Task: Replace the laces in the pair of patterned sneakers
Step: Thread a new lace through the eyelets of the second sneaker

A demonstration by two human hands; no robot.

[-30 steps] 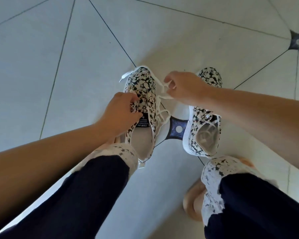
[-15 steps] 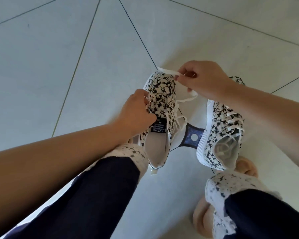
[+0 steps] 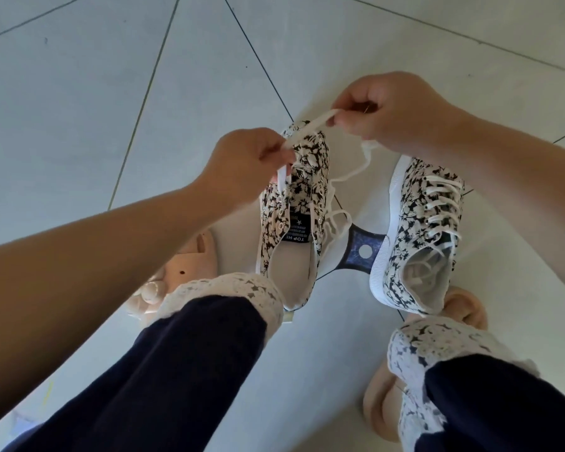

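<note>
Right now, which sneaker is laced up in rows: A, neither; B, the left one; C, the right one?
C: white lace rows cross the right sneaker; the left sneaker shows bare eyelets, with the left hand and right hand pinching a flat lace above it.

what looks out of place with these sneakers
The left sneaker has mostly bare eyelets: its white lace is pinched between left hand and right hand, the rest trailing loose on the floor. The right sneaker is laced but looks tipped sideways.

Floor (image 3: 79, 132) lies open leftward; loose lace (image 3: 339, 211) clutters the gap between sneakers (image 3: 307, 177).
</note>
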